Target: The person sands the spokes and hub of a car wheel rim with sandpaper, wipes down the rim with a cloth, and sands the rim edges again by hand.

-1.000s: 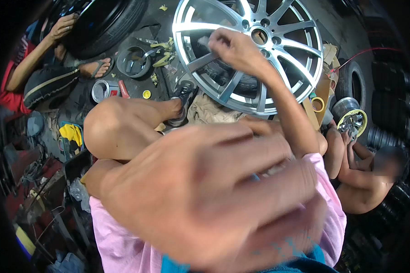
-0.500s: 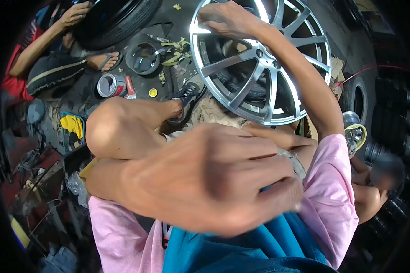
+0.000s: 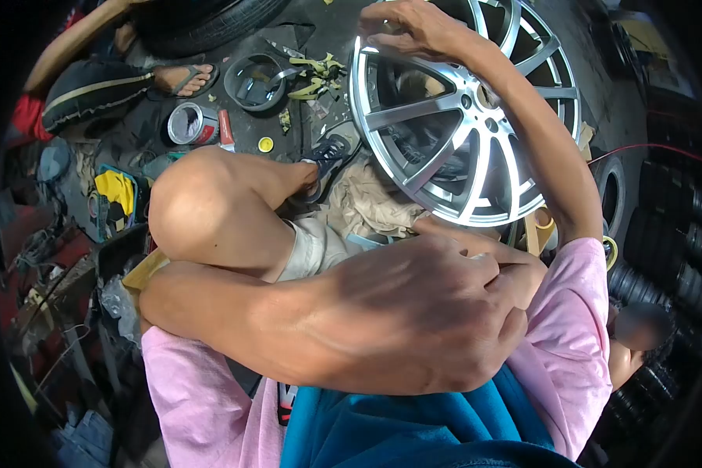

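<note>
Here I count one big silver wheel [image 3: 476, 117], one bucket [image 3: 275, 102], one open can [image 3: 205, 133], one red tube [image 3: 225, 127], one round yellow cap [image 3: 266, 144], one yellow cloth [image 3: 115, 189], one laced shoe [image 3: 329, 156] and one sandal [image 3: 188, 77].

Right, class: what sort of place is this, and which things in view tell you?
Probably a tyre and wheel workshop: a silver multi-spoke wheel rim is at the person's right hand, a black tyre is at upper left, and an open tin is on the floor.

Right hand [image 3: 413, 30] now at edge of wheel [image 3: 476, 117]
</note>
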### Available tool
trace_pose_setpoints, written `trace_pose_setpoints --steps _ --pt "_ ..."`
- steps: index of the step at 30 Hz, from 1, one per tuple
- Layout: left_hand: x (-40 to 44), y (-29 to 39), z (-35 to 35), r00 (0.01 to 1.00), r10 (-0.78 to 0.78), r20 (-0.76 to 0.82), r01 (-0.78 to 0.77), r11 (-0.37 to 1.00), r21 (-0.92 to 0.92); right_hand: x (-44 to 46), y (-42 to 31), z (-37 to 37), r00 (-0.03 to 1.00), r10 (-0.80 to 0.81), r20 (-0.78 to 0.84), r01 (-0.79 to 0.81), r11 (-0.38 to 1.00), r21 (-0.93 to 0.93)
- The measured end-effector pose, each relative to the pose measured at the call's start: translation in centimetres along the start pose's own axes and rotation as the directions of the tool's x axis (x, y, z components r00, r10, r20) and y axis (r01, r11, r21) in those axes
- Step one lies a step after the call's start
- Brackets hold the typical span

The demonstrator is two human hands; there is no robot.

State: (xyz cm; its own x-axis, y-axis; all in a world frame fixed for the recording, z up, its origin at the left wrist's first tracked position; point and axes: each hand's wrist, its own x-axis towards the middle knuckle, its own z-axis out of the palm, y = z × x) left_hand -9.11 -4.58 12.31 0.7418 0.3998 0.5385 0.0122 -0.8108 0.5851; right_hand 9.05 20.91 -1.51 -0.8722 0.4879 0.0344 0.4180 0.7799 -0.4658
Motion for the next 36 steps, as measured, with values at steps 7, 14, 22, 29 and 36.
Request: trace_pose_setpoints --steps 7,14,22,29,36 --pt "0.2 0.1 0.9 0.996 -0.064 -0.059 0.065 0.998 0.024 0.3 0.2 -0.2 0.998 0.024 0.052 -0.026 0.999 0.029" --pt "0.3 -0.3 0.9 0.992 -0.116 -0.046 0.111 0.99 -0.091 0.0 0.6 -0.2 0.999 0.018 0.033 -0.019 0.999 0.046" --pt "0.6 -0.3 0.7 0.997 -0.071 0.011 0.071 0.997 0.002 0.2 0.4 -0.4 0.996 0.052 0.066 -0.058 0.993 0.098" --pt "0.3 -0.4 1.2 0.989 -0.148 0.023 0.149 0.989 -0.02 -1.5 0.9 -1.2 0.994 0.072 0.078 -0.079 0.993 0.084" --pt "0.6 -0.3 1.2 0.985 -0.148 0.087 0.142 0.987 0.074 -0.6 1.0 -0.7 0.984 0.141 0.11 -0.155 0.979 0.133"
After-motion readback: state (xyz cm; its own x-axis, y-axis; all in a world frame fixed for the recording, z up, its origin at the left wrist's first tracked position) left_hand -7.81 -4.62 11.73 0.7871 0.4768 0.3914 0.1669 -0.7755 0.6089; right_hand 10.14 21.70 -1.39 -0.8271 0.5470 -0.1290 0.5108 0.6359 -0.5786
